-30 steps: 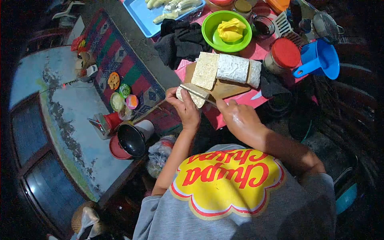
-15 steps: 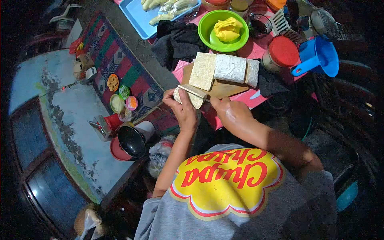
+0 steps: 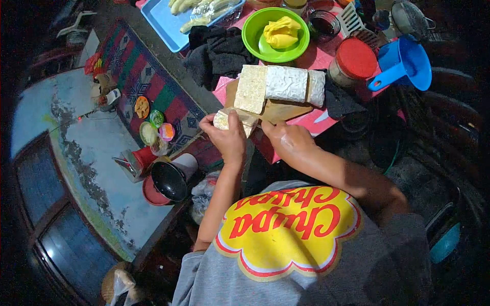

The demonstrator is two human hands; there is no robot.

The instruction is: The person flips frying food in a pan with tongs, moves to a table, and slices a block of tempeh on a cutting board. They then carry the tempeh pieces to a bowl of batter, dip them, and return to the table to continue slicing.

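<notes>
My left hand [image 3: 230,140] grips a pale piece of tempeh [image 3: 221,120] just off the near left corner of a wooden cutting board [image 3: 286,113]. Close beside it, my right hand [image 3: 291,142] is wrapped around the handle of a knife [image 3: 259,122]; little of the blade shows. On the board lie a cut tempeh slab [image 3: 250,90] with its grainy face up, a white-coated tempeh block [image 3: 287,83] and a shorter tempeh end piece [image 3: 316,88] to its right.
Beyond the board stand a green bowl [image 3: 250,38] holding a yellow bundle, a red-lidded jar [image 3: 356,59] and a blue dipper [image 3: 403,66]. A dark cloth [image 3: 217,56] and a blue tray [image 3: 171,33] of peeled bananas lie left. A black pan [image 3: 170,181] sits lower left.
Both hands have shifted slightly left with the tempeh piece and knife. The held piece has turned, and the thin slice edge along its top no longer stands out.
</notes>
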